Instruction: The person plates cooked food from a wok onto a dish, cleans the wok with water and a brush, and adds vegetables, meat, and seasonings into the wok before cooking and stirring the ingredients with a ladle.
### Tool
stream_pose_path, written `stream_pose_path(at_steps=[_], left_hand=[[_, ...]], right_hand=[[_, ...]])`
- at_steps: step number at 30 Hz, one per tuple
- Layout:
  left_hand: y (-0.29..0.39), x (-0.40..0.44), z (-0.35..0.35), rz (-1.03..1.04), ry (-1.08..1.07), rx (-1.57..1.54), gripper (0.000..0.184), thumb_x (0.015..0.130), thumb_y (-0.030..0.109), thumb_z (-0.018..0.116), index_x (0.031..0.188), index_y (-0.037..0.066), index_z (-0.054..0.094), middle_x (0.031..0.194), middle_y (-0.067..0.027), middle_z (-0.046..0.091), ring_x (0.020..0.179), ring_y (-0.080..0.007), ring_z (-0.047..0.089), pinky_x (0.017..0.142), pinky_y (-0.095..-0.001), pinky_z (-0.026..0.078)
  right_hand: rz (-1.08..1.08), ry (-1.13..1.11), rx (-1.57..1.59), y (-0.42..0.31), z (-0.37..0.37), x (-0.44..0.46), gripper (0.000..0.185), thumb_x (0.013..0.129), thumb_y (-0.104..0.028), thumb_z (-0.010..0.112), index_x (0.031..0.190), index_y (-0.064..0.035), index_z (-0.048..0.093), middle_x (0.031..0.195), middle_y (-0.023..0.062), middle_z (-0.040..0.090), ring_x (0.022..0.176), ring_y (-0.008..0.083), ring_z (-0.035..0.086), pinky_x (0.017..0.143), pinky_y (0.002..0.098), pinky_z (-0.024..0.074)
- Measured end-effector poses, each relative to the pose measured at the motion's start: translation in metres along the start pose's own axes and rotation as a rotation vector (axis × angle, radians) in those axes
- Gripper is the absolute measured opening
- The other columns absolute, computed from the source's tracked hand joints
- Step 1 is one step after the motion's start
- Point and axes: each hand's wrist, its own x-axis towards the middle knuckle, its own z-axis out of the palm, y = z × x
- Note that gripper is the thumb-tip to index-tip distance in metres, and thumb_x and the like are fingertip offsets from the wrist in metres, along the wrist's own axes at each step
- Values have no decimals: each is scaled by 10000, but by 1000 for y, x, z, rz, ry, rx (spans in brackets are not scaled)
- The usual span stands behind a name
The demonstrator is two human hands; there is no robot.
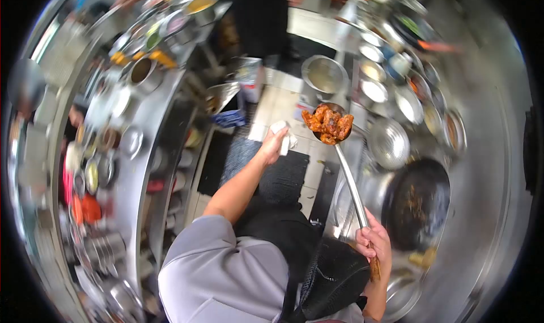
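Observation:
In the head view my right hand (374,241) grips the handle of a long metal ladle (352,184), near its wooden end. Several brown-red glazed pieces of food, apparently meat (328,123), lie heaped in the ladle's bowl, which they mostly hide. My left hand (274,144) is out in front over the floor, closed around a crumpled white cloth (286,140). A large blackened wok (418,204) sits on the stove to the right of my right hand. Just beyond the ladle's bowl is a big metal pot (324,76).
A perforated metal strainer (389,143) and several metal bowls (409,104) line the right counter. To the left runs a steel counter (148,170) crowded with pots and containers. Ahead stands another person in dark clothes (259,19), near an open box (226,99) on the aisle's left.

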Motion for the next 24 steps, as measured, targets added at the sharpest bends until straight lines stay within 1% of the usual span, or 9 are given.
stream_pose_path(at_steps=[2,5,8,11,13,15,17,21,24], left_hand=[[28,6,-39,96,85,-65,326,966,190,619,1244,129,459,1103,-45,567,901,-186,628,697,-369,578],[66,17,-96,199,211,-334,298,960,192,630,1218,132,491,1041,-43,612,862,-198,651,707,-371,575],[111,-11,-159,319,311,-417,256,955,195,643,1168,116,525,975,-38,629,833,-196,653,689,-375,572],[146,-38,-224,425,507,-371,246,953,196,643,1149,107,524,962,-40,623,791,-176,632,676,-364,565],[163,-63,-279,457,427,-250,228,943,163,635,1124,75,527,942,-55,621,787,-175,629,669,-346,554],[196,-122,-286,443,511,-291,232,942,154,633,1130,63,532,937,-58,622,796,-177,634,678,-342,553],[197,-147,-318,444,466,-255,250,969,151,597,1193,64,527,1005,-63,632,834,-179,648,699,-335,554],[194,-210,-338,340,494,-235,346,971,201,634,1265,74,502,1057,-50,625,915,-157,634,781,-335,546],[170,-240,-350,264,608,-277,395,944,150,648,1283,65,465,1114,-70,589,988,-183,619,846,-358,543]], right_hand=[[84,-80,-71,-17,28,32,709,965,-81,526,1579,-96,171,664,37,433,376,46,342,307,203,310],[189,-161,-196,-32,77,92,706,965,-74,517,1579,-96,168,662,38,430,375,44,341,304,207,314],[275,-346,-327,-29,151,142,690,976,-82,504,1578,-112,169,669,34,429,376,45,348,302,214,344],[369,-465,-352,-15,220,200,672,986,-85,495,1577,-127,176,672,33,430,376,45,352,302,221,352],[419,-530,-354,0,270,234,658,993,-86,488,1575,-133,184,673,32,430,376,45,354,301,223,354],[485,-569,-344,16,335,251,623,1004,-79,471,1567,-138,210,678,31,426,377,47,355,301,225,354],[487,-613,-372,35,386,286,579,1016,-79,440,1556,-129,239,700,24,444,369,25,343,289,216,338],[474,-695,-457,80,490,359,528,1020,-90,454,1527,-132,310,710,8,464,387,25,361,300,201,333],[407,-755,-581,123,549,411,662,991,-123,560,1560,-109,221,703,13,479,430,56,406,353,244,380]])
